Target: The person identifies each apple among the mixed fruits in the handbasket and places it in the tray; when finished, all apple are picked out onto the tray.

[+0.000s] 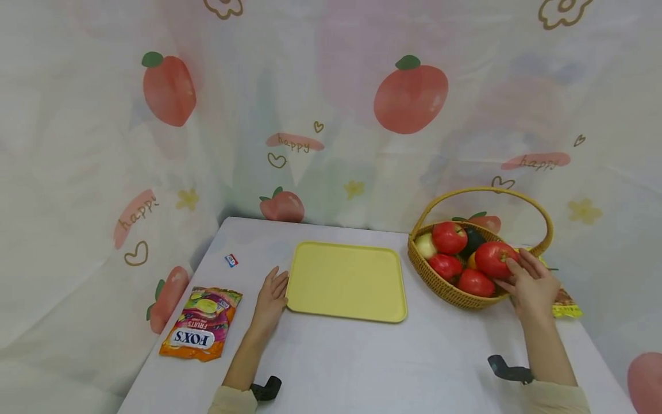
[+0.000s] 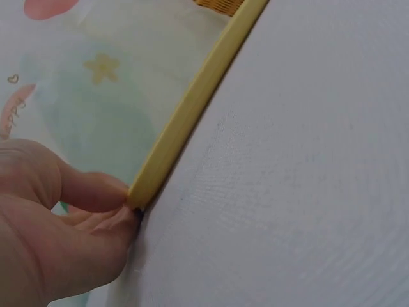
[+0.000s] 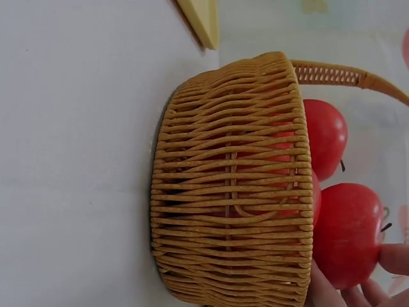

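My right hand [image 1: 532,284] grips a red apple [image 1: 495,260] at the right side of the wicker basket [image 1: 439,284]. In the right wrist view, fingertips lie against this apple [image 3: 348,236] just beyond the basket rim. Red fruit, a pale round one [image 1: 426,246] and a dark green one [image 1: 472,241] fill the basket, with a bit of yellow-orange between them. At the left edge of the yellow tray [image 1: 346,282], my left hand [image 1: 271,296] pinches the near corner, its thumb and fingers at the rim in the left wrist view. The tray lies flat with nothing on it.
An orange-and-purple Fox's fruit candy bag [image 1: 203,325] lies left of my left hand. Behind it is a small wrapped candy [image 1: 231,260]. A yellow packet [image 1: 566,305] is partly hidden behind my right hand. The basket's tall handle [image 1: 481,190] arches over the fruit.
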Motion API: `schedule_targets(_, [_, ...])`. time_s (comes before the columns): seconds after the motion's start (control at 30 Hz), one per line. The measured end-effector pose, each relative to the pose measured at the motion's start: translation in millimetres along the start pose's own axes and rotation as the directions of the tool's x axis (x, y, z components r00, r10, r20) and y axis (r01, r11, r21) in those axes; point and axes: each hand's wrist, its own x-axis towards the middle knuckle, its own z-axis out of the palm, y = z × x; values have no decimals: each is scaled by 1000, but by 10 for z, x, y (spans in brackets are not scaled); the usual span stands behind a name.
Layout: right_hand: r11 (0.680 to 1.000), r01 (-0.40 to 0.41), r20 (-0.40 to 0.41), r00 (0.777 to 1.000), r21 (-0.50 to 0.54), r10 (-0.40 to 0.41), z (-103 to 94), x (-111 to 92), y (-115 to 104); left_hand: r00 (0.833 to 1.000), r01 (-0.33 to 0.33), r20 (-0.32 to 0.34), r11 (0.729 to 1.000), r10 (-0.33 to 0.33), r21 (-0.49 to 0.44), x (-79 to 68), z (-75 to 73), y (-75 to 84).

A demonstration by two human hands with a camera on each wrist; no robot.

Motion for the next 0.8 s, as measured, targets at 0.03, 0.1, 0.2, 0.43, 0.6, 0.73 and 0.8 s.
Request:
schedule_targets(0.03, [1000,-2,-7,1000,12,2,2,-10,-4,1000,4,-5,1000,-4,-7,2,2,0])
schedule_targets(0.1, [999,-10,-5,1000,40,10,2,-39,-19,1000,13,-13,1000,-14,-20,9,5,-6])
schedule_targets(0.2, [995,-25,31,999,97,22,-1,-93,-56,999,23,-24,999,-23,-27,20,2,-10])
schedule_targets(0.43, [984,-37,128,992,173,14,45,-222,-160,998,49,-48,998,-51,-41,39,-11,15])
schedule_targets(0.6, [989,-11,149,989,149,-11,112,-294,-190,997,52,-53,995,-56,-81,37,-20,14])
schedule_targets(0.73, [992,15,178,983,123,-37,165,-337,-205,998,37,-49,994,-42,-101,27,-23,-8])
schedule_targets(0.8, [994,27,189,981,104,-46,200,-360,-212,998,31,-49,994,-36,-104,22,-22,-17])
